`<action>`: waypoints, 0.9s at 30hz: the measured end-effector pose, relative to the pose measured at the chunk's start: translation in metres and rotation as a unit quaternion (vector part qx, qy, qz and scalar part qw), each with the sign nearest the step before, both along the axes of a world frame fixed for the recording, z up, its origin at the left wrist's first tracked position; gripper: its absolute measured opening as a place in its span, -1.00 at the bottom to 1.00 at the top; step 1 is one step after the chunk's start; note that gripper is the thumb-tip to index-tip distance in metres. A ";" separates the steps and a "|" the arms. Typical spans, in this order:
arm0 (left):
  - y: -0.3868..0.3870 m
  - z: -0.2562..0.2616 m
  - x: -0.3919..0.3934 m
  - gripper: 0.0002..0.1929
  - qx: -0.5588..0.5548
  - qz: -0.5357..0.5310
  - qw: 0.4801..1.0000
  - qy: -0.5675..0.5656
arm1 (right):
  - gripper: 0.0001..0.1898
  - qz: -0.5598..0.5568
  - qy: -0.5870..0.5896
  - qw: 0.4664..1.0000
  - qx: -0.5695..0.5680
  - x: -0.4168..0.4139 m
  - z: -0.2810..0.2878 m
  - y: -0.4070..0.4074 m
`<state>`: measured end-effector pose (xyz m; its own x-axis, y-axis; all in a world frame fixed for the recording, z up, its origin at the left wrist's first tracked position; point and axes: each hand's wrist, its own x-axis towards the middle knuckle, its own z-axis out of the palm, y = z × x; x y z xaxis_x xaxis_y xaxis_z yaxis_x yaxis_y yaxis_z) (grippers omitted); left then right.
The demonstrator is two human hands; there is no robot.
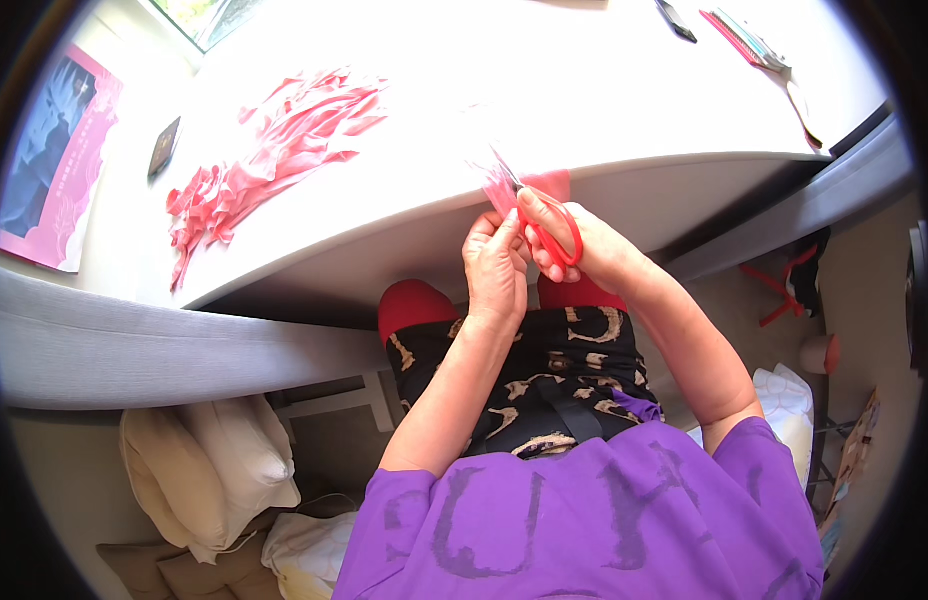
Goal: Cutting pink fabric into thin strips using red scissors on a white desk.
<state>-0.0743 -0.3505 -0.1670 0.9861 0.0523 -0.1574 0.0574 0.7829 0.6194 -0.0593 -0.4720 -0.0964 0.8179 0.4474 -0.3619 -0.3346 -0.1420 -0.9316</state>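
Red-handled scissors [565, 238] are in my right hand [584, 240], thumb and fingers through the handle loops. Their blades point up and away, over the front edge of the white table. My left hand [495, 259] pinches a strip of pink fabric [500, 189] just below the blades. Glare on the table washes out the strip's far end and the blade tips, so I cannot tell whether the blades touch the cloth. More pink fabric [550, 182] shows behind the scissors at the table edge. A heap of cut pink fabric strips [284, 154] lies on the table to the left.
The white table [404, 187] curves across in front of me. A dark flat object [163, 148] and a pink poster [55, 161] are at left. A black object [675, 21] and notebooks [745, 41] lie far right. Cushions [208, 472] are low at left, a red-legged stool [786, 285] at right.
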 end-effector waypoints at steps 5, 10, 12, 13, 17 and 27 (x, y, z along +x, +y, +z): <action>0.001 -0.004 -0.001 -0.95 0.000 -0.007 1.000 -0.014 | -0.42 0.006 -0.005 1.000 0.011 0.002 -0.008 -0.001; 0.000 -0.006 -0.003 -0.94 -0.001 -0.007 1.000 -0.009 | -0.42 0.011 -0.017 1.000 0.011 0.000 -0.006 0.004; 0.002 -0.008 -0.005 -0.92 0.003 -0.020 1.000 -0.009 | -0.41 0.000 0.002 1.000 0.014 -0.002 0.001 0.006; 0.003 -0.010 -0.006 -0.90 0.008 -0.034 0.999 -0.009 | -0.41 0.000 0.002 1.000 0.014 -0.001 0.003 0.006; -0.003 -0.011 -0.012 -0.87 -0.006 -0.031 1.000 -0.003 | -0.42 0.005 -0.008 1.000 -0.009 0.006 0.005 0.006; -0.009 -0.013 -0.019 -0.88 -0.018 -0.021 1.000 -0.014 | -0.42 0.001 -0.007 1.000 0.023 0.003 -0.003 0.009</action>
<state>-0.0937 -0.3591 -0.1802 0.9915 0.0048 -0.1302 0.0740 0.8019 0.5929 -0.0561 -0.4633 -0.0991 0.8220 0.4650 -0.3287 -0.3206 -0.0992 -0.9420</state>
